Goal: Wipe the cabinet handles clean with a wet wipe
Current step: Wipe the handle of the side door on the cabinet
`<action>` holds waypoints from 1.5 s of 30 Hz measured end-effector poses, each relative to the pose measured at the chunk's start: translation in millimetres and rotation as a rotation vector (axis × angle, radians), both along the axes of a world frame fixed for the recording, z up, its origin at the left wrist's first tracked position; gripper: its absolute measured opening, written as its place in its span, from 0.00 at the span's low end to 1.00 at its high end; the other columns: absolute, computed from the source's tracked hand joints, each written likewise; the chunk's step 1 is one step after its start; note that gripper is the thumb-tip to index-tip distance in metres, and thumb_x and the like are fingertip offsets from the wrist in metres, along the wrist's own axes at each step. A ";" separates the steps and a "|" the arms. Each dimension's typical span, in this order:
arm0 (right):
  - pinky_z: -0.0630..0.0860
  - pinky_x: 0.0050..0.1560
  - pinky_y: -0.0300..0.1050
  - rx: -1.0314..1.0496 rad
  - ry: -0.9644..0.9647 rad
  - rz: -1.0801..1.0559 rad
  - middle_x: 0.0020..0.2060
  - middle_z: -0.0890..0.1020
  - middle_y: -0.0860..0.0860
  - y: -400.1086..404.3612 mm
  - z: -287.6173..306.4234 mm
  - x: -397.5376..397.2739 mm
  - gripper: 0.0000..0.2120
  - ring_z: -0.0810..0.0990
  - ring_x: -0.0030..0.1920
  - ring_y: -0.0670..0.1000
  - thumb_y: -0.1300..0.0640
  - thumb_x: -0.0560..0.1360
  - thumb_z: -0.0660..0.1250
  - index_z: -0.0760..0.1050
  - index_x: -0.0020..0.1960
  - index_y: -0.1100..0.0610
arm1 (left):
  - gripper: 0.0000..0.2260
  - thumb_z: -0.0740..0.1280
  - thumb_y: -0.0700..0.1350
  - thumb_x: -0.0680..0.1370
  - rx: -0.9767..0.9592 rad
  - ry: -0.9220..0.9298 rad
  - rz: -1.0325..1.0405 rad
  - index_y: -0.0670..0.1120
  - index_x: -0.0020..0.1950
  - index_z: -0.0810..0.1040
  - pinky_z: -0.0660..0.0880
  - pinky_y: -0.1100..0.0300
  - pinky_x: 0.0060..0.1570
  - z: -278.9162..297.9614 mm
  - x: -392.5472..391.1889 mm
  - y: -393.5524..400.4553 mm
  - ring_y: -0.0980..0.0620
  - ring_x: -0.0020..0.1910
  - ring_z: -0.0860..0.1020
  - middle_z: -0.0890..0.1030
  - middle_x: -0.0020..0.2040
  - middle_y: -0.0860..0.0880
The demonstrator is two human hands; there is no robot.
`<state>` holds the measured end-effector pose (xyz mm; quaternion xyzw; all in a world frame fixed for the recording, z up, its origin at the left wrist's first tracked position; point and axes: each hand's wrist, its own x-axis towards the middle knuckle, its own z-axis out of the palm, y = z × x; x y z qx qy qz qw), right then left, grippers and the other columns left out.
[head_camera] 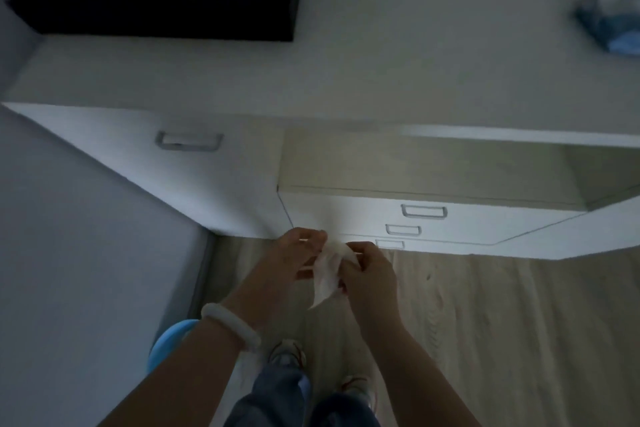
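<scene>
A crumpled white wet wipe (pixel 328 274) hangs between my two hands in front of the cabinet. My left hand (pixel 294 258) pinches its upper left part, and my right hand (pixel 369 274) grips its right side. A metal handle (pixel 188 141) sits on the white cabinet front at the left. Three smaller handles are stacked on the drawers at the right: the top handle (pixel 424 211), the middle handle (pixel 403 229) and the bottom handle (pixel 390 244). Both hands are held short of every handle.
The white cabinet top (pixel 381 73) carries a black box (pixel 166 0) at the back left and a blue packet (pixel 613 21) at the right edge. A pale wall (pixel 69 270) stands on the left. A blue round object (pixel 169 343) lies on the wooden floor (pixel 502 340) by my feet.
</scene>
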<state>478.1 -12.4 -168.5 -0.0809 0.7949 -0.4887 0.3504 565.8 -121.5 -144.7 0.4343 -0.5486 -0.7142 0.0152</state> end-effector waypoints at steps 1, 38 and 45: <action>0.82 0.43 0.50 -0.032 0.021 0.031 0.38 0.83 0.49 -4.9 12.7 2.6 0.02 0.82 0.38 0.48 0.57 0.76 0.67 0.76 0.49 0.53 | 0.27 0.73 0.62 0.70 -0.009 -0.010 0.020 0.45 0.59 0.76 0.79 0.50 0.57 9.0 6.0 -1.0 0.47 0.53 0.83 0.83 0.55 0.45; 0.50 0.77 0.47 -0.030 1.319 1.375 0.77 0.58 0.52 -324.2 100.3 -57.9 0.25 0.56 0.77 0.49 0.52 0.83 0.43 0.56 0.78 0.56 | 0.05 0.61 0.40 0.78 -0.345 -0.348 0.827 0.40 0.51 0.72 0.72 0.55 0.38 85.0 75.4 -189.2 0.47 0.40 0.75 0.77 0.45 0.43; 0.51 0.78 0.47 -0.056 1.205 1.325 0.77 0.58 0.46 -324.4 95.3 -61.0 0.23 0.52 0.77 0.42 0.48 0.83 0.46 0.56 0.78 0.50 | 0.08 0.65 0.39 0.75 0.118 0.115 0.971 0.42 0.54 0.72 0.77 0.46 0.59 64.5 45.7 -194.8 0.48 0.48 0.78 0.77 0.51 0.43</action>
